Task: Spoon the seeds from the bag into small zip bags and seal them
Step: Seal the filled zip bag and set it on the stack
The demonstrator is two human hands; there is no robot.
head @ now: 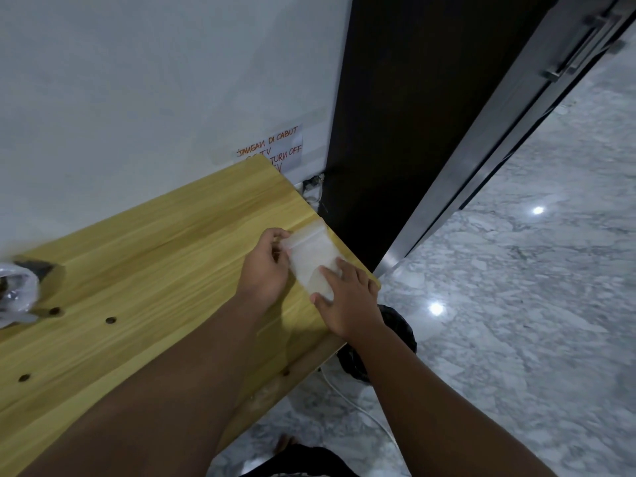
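Observation:
A stack of small clear zip bags (pixel 311 254) lies at the right end of the wooden table (pixel 165 270), close to its edge. My left hand (pixel 266 266) pinches the left side of the top bag near its zip strip. My right hand (pixel 346 297) presses flat on the near end of the stack, fingers spread. The seed bag (pixel 15 290), a crumpled clear plastic bag with dark contents, sits at the table's far left edge, partly cut off by the frame. No spoon is visible.
A white wall with a handwritten paper note (pixel 272 149) rises behind the table. A dark panel (pixel 378 132) and a metal-framed door (pixel 516 125) stand to the right. A black bin (pixel 395 339) sits under the table's right corner on the marble floor (pixel 516 321).

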